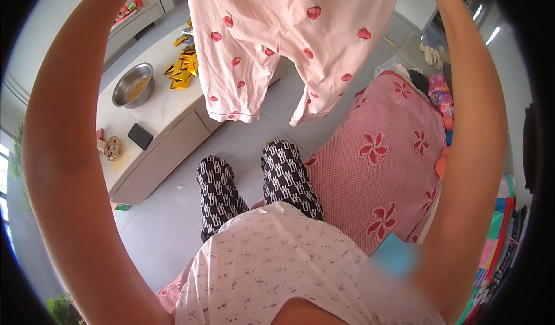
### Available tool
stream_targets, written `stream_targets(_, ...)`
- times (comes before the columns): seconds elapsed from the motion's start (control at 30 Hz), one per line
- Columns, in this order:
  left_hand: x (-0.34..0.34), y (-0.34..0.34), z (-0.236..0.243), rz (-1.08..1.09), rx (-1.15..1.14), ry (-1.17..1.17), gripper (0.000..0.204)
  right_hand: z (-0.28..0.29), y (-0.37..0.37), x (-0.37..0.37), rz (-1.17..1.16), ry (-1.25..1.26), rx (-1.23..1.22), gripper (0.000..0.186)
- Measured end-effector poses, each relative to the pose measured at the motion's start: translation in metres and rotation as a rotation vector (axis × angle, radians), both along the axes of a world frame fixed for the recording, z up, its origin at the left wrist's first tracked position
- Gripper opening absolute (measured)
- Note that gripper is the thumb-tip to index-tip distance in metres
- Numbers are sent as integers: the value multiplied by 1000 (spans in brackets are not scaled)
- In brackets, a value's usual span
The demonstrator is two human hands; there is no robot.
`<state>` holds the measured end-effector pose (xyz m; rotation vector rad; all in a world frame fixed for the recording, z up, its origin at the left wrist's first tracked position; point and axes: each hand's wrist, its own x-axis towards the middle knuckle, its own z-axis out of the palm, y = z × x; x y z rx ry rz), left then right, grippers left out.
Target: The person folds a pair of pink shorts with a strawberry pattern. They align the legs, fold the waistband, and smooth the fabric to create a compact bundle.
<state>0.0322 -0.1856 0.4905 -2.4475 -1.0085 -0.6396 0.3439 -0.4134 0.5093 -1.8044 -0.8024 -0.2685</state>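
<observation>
Pink trousers [289,24], fruit-printed, hanging unlettered; black trousers [289,172] bear white letter-like print.

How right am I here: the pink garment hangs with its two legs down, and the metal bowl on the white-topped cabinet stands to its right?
One slip: the metal bowl on the white-topped cabinet stands to the left of the pink garment, as the head view shows.
</observation>
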Motion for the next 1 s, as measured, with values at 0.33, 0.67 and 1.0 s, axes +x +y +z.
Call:
stream_targets(0.33, -4, 0, -44, -125, -72, 107, 56, -53, -14, -32, 196, 34, -162, 19)
stream_targets(0.67, -22, -5, -42, 19, 42, 128, 57, -81, 30, 16, -161, -827, -8, 15)
stream_targets(1.0, -14, -13, -59, -92, 136, 164, 49, -78, 22, 28, -207, -743, -127, 14)
